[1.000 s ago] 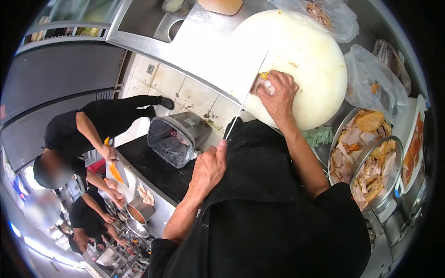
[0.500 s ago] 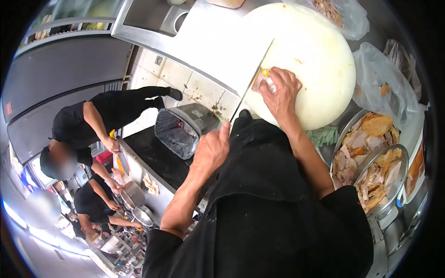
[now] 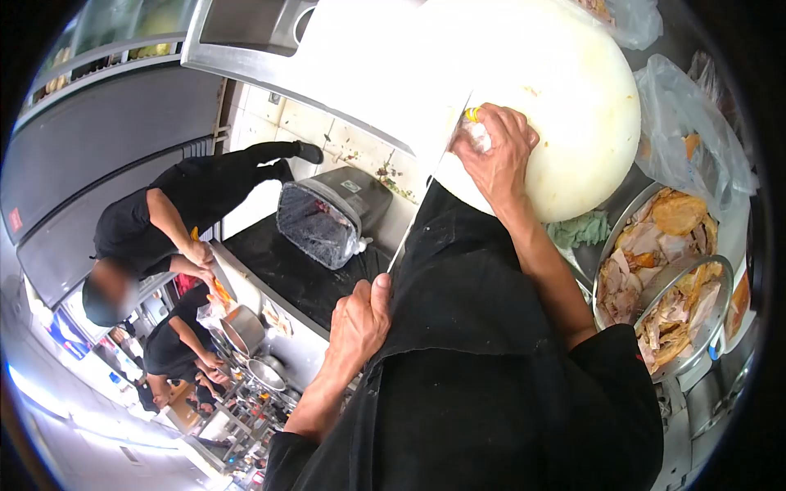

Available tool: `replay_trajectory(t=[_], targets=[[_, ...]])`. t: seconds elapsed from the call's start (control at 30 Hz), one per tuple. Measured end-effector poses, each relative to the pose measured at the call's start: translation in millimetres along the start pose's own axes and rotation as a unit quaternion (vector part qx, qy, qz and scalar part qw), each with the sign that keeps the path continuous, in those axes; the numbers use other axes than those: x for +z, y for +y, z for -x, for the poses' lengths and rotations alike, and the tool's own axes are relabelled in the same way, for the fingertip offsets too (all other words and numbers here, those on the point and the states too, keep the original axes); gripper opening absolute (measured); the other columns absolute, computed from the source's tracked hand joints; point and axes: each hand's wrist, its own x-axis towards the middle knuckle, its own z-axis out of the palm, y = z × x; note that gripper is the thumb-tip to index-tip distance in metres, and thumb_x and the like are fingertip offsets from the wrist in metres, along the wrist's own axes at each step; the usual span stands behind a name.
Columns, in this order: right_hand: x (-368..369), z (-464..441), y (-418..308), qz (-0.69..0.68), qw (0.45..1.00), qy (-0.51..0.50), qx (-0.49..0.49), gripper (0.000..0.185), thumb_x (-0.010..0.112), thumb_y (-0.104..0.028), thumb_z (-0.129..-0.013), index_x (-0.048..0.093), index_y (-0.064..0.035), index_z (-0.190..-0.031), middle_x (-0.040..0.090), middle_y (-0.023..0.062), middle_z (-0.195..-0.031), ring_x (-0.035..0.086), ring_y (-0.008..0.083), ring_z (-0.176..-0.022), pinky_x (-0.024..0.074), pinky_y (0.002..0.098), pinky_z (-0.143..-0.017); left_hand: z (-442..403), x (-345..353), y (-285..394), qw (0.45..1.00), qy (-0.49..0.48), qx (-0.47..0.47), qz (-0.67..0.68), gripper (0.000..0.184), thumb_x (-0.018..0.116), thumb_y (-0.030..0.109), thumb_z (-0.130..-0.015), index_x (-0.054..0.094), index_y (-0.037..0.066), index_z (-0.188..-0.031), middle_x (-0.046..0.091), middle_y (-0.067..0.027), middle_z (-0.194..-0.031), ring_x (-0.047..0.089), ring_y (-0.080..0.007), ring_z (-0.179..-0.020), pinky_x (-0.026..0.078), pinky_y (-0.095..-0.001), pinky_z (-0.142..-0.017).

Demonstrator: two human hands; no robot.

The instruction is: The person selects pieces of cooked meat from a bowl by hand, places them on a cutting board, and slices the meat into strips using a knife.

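The white-tiled floor (image 3: 255, 125) is being dotted with dark scraps (image 3: 389, 173) and is being bordered by large grey panels (image 3: 106, 119), while the far end of the room is being lit by a bright strip light (image 3: 39, 399) along the pale ceiling (image 3: 98, 458)

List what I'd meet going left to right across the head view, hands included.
Nearer co-worker → left hand → knife → right hand → cloth → cut meat.
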Motion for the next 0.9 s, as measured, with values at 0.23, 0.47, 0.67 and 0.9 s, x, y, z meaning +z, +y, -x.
replay_trajectory(t=[0.23, 0.47, 0.67, 0.9], targets=[[0.3, 0.4, 2.5, -0.005, 1.000, 0.001, -0.011, 0.032, 0.073, -0.015, -0.070, 0.068, -0.0077, -0.101, 0.069, 0.0046, -0.108, 0.058, 0.0253, -0.110, 0.0361, 0.0476, -0.095, -10.2, 16.0, -12.4, 0.996, 0.009, 0.073, -0.048, 0.051, 0.045, 0.043, -0.105, 0.059, -0.002, -0.086, 0.064, -0.0332, -0.079, 0.062, -0.0562, -0.081, 0.050, -0.0612, -0.073], [-8.0, 0.2, 6.6, -0.044, 0.999, -0.016, -0.005, 0.027, 0.071, -0.012, -0.075, 0.065, -0.0059, -0.101, 0.068, 0.0087, -0.107, 0.059, 0.0277, -0.107, 0.0381, 0.0467, -0.094, -62.2, 7.0, 30.9, 0.995, 0.045, 0.083, 0.035, 0.057, 0.043, 0.043, -0.106, 0.062, -0.008, -0.086, 0.062, -0.0381, -0.079, 0.061, -0.0566, -0.087, 0.048, -0.0602, -0.078], [-8.0, -1.4, 1.3, -0.054, 0.998, 0.003, 0.020, 0.026, 0.071, -0.012, -0.077, 0.065, -0.0053, -0.102, 0.069, 0.0071, -0.105, 0.059, 0.0262, -0.107, 0.0377, 0.0452, -0.094, -25.3, 6.9, 16.5, 0.998, 0.022, 0.050, 0.020, 0.056, 0.042, 0.044, -0.106, 0.057, -0.004, -0.080, 0.062, -0.0368, -0.078, 0.061, -0.0566, -0.082, 0.048, -0.0606, -0.074], [-5.8, -2.8, 2.8, -0.053, 0.998, -0.007, 0.018, 0.026, 0.071, -0.011, -0.075, 0.066, -0.0060, -0.100, 0.069, 0.0070, -0.099, 0.060, 0.0265, -0.105, 0.0381, 0.0452, -0.093, -32.4, 24.9, -1.2, 0.982, 0.017, 0.185, -0.045, 0.043, 0.045, 0.030, -0.106, 0.060, -0.005, -0.088, 0.062, -0.0309, -0.071, 0.061, -0.0547, -0.075, 0.048, -0.0618, -0.069]])
